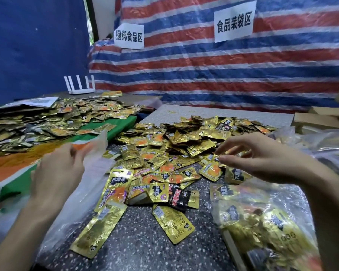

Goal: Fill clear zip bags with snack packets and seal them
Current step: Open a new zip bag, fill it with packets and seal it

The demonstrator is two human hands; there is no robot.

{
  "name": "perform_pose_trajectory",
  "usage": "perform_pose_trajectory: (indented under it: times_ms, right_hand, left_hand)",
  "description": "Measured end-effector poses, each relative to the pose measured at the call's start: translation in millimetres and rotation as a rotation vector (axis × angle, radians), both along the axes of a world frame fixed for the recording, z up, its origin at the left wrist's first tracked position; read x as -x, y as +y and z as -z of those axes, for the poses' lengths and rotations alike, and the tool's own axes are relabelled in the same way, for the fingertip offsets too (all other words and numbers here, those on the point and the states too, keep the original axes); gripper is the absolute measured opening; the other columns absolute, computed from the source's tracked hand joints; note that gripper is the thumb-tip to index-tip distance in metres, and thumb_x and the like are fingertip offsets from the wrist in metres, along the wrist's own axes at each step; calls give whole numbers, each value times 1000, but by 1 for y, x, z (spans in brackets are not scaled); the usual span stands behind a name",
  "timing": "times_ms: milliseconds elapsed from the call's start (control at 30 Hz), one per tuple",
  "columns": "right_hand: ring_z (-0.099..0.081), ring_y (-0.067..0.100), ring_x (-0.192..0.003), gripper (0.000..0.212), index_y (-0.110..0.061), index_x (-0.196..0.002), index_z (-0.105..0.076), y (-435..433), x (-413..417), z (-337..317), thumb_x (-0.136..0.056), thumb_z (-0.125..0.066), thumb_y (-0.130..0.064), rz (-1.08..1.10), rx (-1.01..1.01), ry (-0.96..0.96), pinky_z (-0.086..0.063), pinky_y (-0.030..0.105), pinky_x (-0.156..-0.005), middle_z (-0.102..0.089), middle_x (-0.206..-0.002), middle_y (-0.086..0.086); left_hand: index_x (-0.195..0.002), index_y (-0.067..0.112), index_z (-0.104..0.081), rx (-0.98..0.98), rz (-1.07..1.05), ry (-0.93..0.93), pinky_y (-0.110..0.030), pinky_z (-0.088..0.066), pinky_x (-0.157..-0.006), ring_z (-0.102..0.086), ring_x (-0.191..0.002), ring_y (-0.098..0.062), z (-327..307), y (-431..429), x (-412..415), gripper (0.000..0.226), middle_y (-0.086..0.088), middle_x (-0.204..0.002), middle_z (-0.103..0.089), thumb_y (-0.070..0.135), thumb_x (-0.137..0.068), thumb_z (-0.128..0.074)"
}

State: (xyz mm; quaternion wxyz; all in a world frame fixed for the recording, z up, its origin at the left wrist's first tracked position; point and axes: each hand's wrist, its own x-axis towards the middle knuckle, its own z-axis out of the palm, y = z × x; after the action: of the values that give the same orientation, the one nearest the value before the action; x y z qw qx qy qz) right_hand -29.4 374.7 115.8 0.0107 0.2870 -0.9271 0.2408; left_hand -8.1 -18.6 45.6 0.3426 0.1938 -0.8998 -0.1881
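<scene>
A heap of gold snack packets [176, 153] covers the middle of the speckled table [145, 241]. My left hand [57, 173] holds an empty clear zip bag [94, 165] by its upper edge, the bag hanging down over the table's left side. My right hand [258, 153] hovers over the heap with its fingers spread and slightly bent, holding nothing. A filled clear bag of packets [262, 222] lies under my right forearm at the lower right.
A second spread of gold packets [47, 120] lies on the green and orange surface at left. A white router [80, 86] stands at the back. Cardboard boxes [319, 119] and more plastic bags [331, 141] sit at right. A striped tarp hangs behind.
</scene>
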Motion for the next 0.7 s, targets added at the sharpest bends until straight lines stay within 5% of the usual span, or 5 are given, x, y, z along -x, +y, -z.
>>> perform_pose_trajectory:
  times_ms: [100, 233, 400, 567, 700]
  right_hand:
    - [-61, -10, -97, 48, -35, -111, -64, 1, -1, 0, -78, -48, -66, 32, 16, 14, -56, 27, -90, -66, -106, -24]
    - [-63, -3, -93, 65, -30, -115, -60, -1, -3, -2, -74, -36, -74, 99, 167, 35, -56, 28, -85, -66, -105, -17]
    - [-71, 7, -84, 65, -24, -118, -58, -3, -9, -7, -80, -36, -71, 151, 480, -69, -59, 37, -74, -73, -95, -6]
    - [-63, 22, -61, 80, -4, -91, -64, -5, -18, -17, -75, -38, -78, 169, 758, -328, -49, 29, -46, -71, -79, 12]
    - [-61, 23, -62, 47, 7, -86, -67, 4, -20, -19, -90, -65, -39, 141, 694, -286, -48, 28, -47, -67, -74, 16]
  left_hand:
    - [-80, 18, -53, 36, 125, 211, -32, -36, -54, -47, -56, -23, -25, 31, 0, 22, 10, -60, -47, 31, -95, -62]
    - [-87, 18, -52, 87, 428, 466, -22, -46, -51, -54, -58, -8, -52, 89, -8, 16, 9, -75, -57, 18, -93, -67]
    - [-90, 6, -57, 126, 710, 681, -39, -60, -58, -69, -76, -18, -59, 153, -7, 14, 4, -102, -66, 13, -93, -69]
    - [-92, 7, -54, 327, 1057, 776, -40, -57, -63, -71, -81, -23, -41, 199, 3, 14, -13, -115, -71, 6, -93, -67]
    - [-86, 5, -68, 496, 1164, 768, -36, -54, -66, -66, -85, -19, -19, 217, 10, 10, -9, -104, -72, -4, -85, -71]
